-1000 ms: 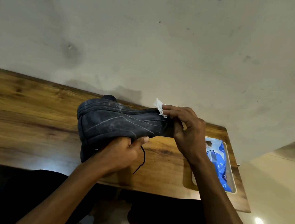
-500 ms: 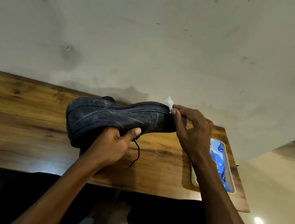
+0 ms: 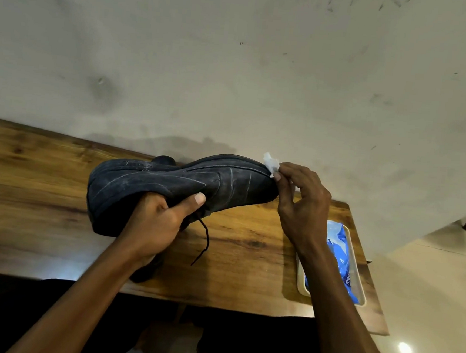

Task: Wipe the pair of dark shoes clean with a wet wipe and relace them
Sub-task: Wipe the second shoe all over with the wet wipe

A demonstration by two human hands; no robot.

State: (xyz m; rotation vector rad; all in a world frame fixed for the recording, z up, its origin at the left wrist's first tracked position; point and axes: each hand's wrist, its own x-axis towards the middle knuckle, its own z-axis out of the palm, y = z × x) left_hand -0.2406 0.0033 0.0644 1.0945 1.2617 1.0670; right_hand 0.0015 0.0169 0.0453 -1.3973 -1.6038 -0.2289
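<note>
One shoe (image 3: pixel 169 187) is up off the table (image 3: pixel 28 186), lying on its side with the toe toward three o'clock. The left hand (image 3: pixel 157 220) grips it from below near the heel end, thumb curled over the upper, the other fingers wrapped out of sight underneath. One black lace (image 3: pixel 203 241) dangles loose from it toward six o'clock. The right hand (image 3: pixel 299 207) pinches a single crumpled white wipe (image 3: pixel 271 162) between thumb and forefinger, touching the toe tip at the shoe's two o'clock edge; its remaining fingers are bent and spread apart. A second shoe (image 3: pixel 164 160) sits behind the first, only a dark rounded bit peeking over at twelve o'clock. At four o'clock, near the table's corner, one pale tray (image 3: pixel 357 269) holds one blue pack (image 3: pixel 343 259), partly hidden by the right forearm.
</note>
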